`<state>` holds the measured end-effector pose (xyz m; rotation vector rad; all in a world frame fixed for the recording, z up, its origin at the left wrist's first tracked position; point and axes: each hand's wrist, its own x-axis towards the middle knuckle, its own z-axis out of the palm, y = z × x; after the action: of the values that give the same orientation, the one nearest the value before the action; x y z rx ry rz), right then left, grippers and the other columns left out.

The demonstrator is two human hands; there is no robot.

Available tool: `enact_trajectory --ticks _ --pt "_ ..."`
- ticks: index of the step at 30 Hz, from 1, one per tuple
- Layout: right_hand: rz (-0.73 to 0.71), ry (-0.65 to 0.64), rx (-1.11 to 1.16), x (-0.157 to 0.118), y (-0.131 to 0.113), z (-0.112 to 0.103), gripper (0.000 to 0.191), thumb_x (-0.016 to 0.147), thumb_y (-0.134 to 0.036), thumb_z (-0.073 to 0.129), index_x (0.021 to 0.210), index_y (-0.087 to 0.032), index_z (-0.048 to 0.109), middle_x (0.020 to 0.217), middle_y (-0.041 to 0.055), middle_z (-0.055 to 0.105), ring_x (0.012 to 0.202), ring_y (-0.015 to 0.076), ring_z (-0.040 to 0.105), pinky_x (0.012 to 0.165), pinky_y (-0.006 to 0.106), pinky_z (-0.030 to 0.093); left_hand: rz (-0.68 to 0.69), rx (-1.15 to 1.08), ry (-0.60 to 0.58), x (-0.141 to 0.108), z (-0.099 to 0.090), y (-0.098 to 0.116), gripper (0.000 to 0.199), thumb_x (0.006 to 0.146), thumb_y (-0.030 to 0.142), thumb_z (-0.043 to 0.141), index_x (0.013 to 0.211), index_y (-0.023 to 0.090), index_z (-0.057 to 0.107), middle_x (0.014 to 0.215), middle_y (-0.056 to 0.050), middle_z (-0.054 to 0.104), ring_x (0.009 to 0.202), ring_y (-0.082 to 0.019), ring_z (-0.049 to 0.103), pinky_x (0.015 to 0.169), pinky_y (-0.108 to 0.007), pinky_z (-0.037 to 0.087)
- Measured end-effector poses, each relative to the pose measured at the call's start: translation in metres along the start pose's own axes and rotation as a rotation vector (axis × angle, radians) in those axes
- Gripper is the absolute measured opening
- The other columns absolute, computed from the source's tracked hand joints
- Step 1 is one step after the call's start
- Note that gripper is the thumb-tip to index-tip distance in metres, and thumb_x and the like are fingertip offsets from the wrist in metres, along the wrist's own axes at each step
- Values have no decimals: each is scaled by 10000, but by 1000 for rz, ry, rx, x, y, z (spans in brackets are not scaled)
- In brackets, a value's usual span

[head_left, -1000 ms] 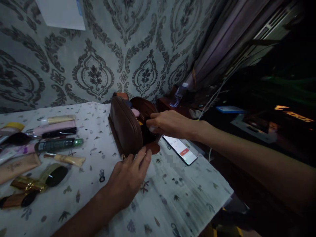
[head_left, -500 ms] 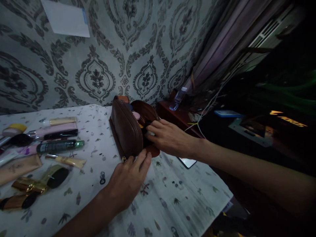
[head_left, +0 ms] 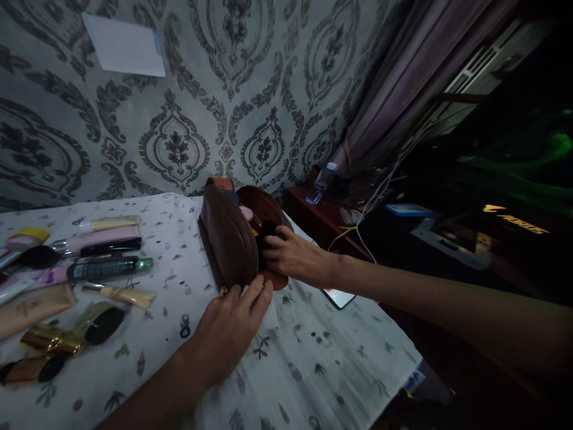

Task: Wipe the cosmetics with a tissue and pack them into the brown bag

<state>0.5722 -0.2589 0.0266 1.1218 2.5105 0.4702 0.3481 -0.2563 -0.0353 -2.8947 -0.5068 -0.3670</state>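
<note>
A brown leather makeup bag (head_left: 226,242) stands unzipped on the cloth, its flap folded back to the right. A pink rounded item (head_left: 246,212) shows inside the opening. At the bag's near end, my left hand (head_left: 228,331) holds the lower edge, fingertips pressed beside the zip pull (head_left: 224,291). My right hand (head_left: 299,257) reaches into the opening from the right with its fingers curled. Something black (head_left: 269,229) shows at those fingers; its kind is too dark to tell, and the fingertips are partly hidden.
Several cosmetics lie at the left, including a green-capped tube (head_left: 111,267), a beige tube (head_left: 38,307) and a gold-and-black case (head_left: 54,339). A phone (head_left: 340,297) lies under my right forearm. Beyond the patterned tablecloth (head_left: 326,370) stand a clear bottle (head_left: 321,182) and white cables (head_left: 380,194).
My right hand has shifted slightly and turned at the bag's opening, and more of the black thing shows above its fingers. My left hand stays at the bag's near edge.
</note>
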Motion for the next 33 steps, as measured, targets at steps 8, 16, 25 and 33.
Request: enact_trajectory --ticks 8,16,25,33 --pt "-36 3 -50 1 4 1 59 856 -156 653 829 -176 701 900 47 683 1005 242 467 992 436 233 -11 20 -18 -2 -3 -2 806 728 -17 535 1490 178 358 1495 -125 470 985 -233 650 623 -287 572" --pt "-32 -48 -38 5 3 -2 107 893 -166 627 855 -193 724 969 48 706 1025 244 486 925 422 277 -9 -18 -30 -3 -7 -2 737 778 -29 482 1476 175 360 1500 -132 460 1002 -222 647 653 -296 576" --pt "-11 -133 -58 13 -2 -5 122 878 -168 651 783 -182 726 1011 41 714 1039 252 486 868 406 288 -6 -27 -35 -4 -7 -6 707 797 -7 509 1460 197 371 1490 -89 480 1004 -222 652 629 -301 580" --pt "-24 -43 -68 2 1 1 98 854 -143 634 888 -184 716 1014 56 711 1042 254 521 999 447 296 12 -26 -82 -3 -11 -8 782 769 -34 465 1505 175 303 1547 -108 412 1036 -231 642 665 -293 582"
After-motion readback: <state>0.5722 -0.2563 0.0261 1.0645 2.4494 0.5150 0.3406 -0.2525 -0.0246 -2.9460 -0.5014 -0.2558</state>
